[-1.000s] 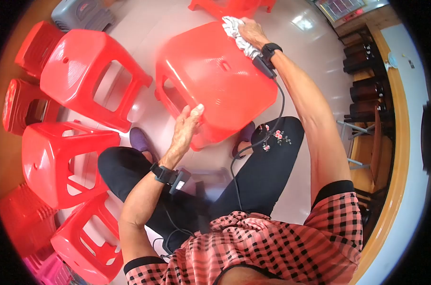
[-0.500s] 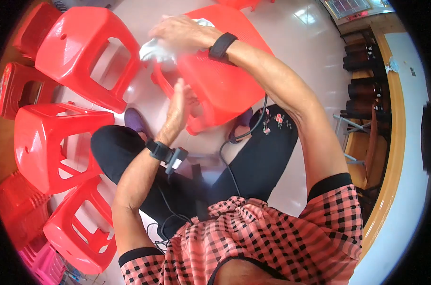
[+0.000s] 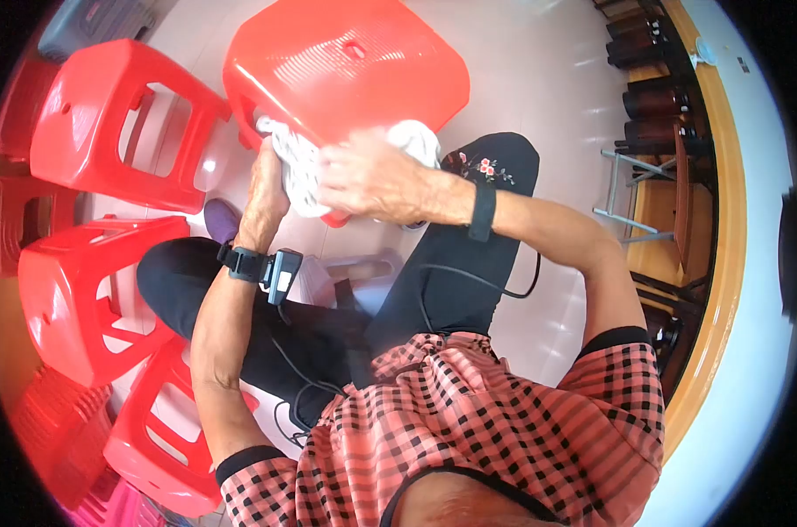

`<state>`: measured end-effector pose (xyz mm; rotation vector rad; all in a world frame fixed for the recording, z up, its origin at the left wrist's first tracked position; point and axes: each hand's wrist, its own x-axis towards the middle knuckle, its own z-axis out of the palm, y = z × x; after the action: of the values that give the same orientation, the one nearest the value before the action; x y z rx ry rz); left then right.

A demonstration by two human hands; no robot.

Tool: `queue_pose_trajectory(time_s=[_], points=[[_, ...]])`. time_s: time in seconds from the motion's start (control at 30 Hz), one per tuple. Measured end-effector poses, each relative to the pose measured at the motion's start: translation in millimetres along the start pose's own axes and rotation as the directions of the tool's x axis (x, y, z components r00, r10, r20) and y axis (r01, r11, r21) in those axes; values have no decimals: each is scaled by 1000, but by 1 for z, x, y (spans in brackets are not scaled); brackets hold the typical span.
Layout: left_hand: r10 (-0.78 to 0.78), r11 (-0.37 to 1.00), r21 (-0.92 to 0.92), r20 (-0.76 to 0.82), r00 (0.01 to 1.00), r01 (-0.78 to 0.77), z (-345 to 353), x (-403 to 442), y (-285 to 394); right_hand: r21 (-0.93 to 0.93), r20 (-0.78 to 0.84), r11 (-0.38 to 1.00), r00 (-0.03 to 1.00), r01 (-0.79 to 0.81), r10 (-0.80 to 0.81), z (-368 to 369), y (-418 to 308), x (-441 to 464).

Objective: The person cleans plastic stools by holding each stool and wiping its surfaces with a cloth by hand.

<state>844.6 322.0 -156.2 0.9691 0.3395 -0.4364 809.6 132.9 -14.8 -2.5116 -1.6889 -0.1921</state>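
A red plastic stool (image 3: 363, 66) stands in front of my knees, its ribbed top with a small central hole facing up at me. My right hand (image 3: 372, 180) is closed on a white cloth (image 3: 304, 180) at the stool's near edge. Its fingers are blurred, and the cloth bunches out on both sides of them. My left hand (image 3: 265, 189) is by the stool's near left side, against the cloth's left edge. Cloth and stool hide most of its fingers, so I cannot see whether it grips either one.
Several other red stools, one of them a near stool (image 3: 65, 299), stand along the left. A grey container (image 3: 91, 26) is at the upper left. A wooden counter edge (image 3: 724, 263) and dark stacked items (image 3: 658, 105) line the right. A black cable (image 3: 478, 279) crosses my right leg.
My right hand has come down and nearer with the cloth, from the stool's far left part to its near edge. My left hand has moved left against the cloth. The stool's top appears turned and farther away.
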Motion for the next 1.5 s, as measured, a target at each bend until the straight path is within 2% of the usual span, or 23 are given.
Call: queue_pose_trajectory(time_s=[0.07,0.17,0.23,0.3,0.37,0.43,0.47,0.57,0.6,0.7,0.83,0.9,0.97,1.03,1.07,1.1,1.17,1.2,1.27,1.3,1.33,1.37,1.5], points=[[-32,971,-238,3,999,32,11,1,5,27,-54,999,998,-23,24,1,-7,-27],[135,988,-93,125,983,-123,-2,16,20,138,-212,988,973,-67,96,2,9,-67],[74,991,-125,166,983,-54,-9,20,47,250,-310,913,867,-321,390,9,32,-88],[116,988,-127,191,975,-93,-27,26,66,422,-337,704,622,-572,707,7,58,-97],[197,980,-61,154,968,-190,-15,20,75,882,-28,86,130,-464,991,3,95,-96],[329,940,88,18,944,-329,12,-2,76,904,-186,217,117,-368,975,2,117,-83],[282,941,201,-13,959,-274,8,-8,78,904,-263,284,108,-319,959,5,126,-75],[457,768,559,-133,880,-314,24,-22,62,838,-94,193,213,-510,972,22,145,-58],[439,788,526,-118,891,-318,27,-27,64,851,-148,208,159,-483,976,30,147,-54],[424,780,537,-75,903,-322,32,-32,70,952,-18,56,124,-302,992,40,149,-74],[434,793,498,-57,899,-352,20,-19,66,961,274,-277,-148,-2,950,102,139,-106],[426,795,498,-50,903,-347,16,-18,68,810,575,-586,196,-4,794,179,156,-177],[417,794,499,-32,908,-347,17,-17,74,675,717,-737,260,-27,647,168,150,-167],[400,799,495,-13,916,-342,19,-14,79,618,784,-786,58,19,618,138,133,-135],[389,839,413,-1,921,-354,11,-2,74,646,756,-763,119,24,644,145,136,-140],[406,800,497,-37,913,-336,0,9,73,673,723,-739,179,35,667,152,138,-144],[445,758,524,19,895,-388,0,19,74,819,573,-574,68,-8,817,130,121,-134],[496,649,649,34,867,-397,-1,20,76,841,535,-538,64,56,843,134,115,-134],[584,387,840,97,806,-381,6,24,89,863,503,-504,-74,-2,861,145,107,-135],[728,53,939,197,657,-340,7,20,92,871,481,-490,-146,-32,865,153,104,-136],[789,-10,935,226,572,-355,16,11,93,848,470,-503,-202,-167,859,177,103,-146],[840,-76,929,256,479,-362,25,2,92,854,485,-505,-161,-124,859,147,77,-123],[807,-369,898,437,396,-239,37,-16,89,845,480,-510,-193,-160,856,190,34,-88]])
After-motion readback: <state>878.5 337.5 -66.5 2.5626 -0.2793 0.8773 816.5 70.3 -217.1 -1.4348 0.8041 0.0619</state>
